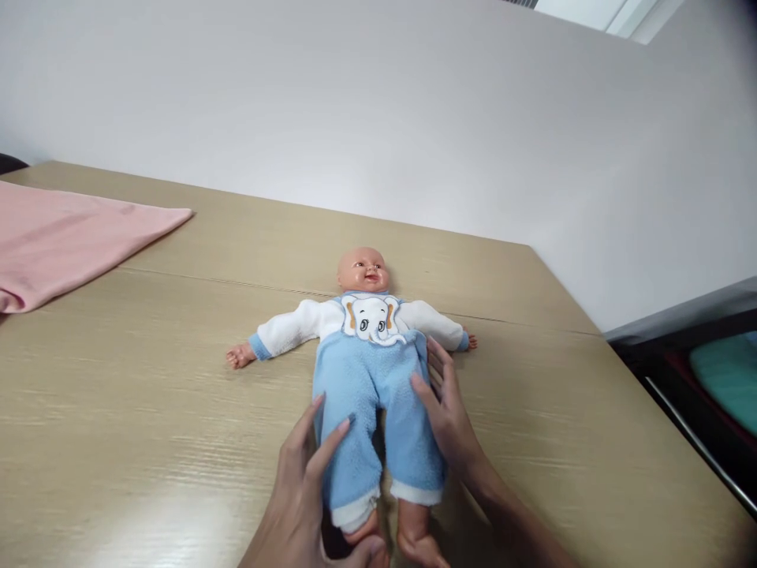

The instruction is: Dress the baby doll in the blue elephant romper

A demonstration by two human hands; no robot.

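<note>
A baby doll [372, 371] lies on its back on the wooden table, arms spread and head away from me. It wears a white top and light blue trousers with an elephant face on the chest. My left hand [304, 473] is at the doll's leg on the left, fingers spread along the blue cloth and thumb near the bare foot. Against the other side of the trousers rests my right hand [446, 402], thumb on the front of the leg and fingers apart along the hip. Neither hand visibly grips the cloth.
A pink cloth [76, 237] lies flat at the table's left. Behind the wooden table [561, 410] stands a pale wall [355, 118]. Past the table's right edge is a dark-framed item with a teal surface [727, 375], partly cut off.
</note>
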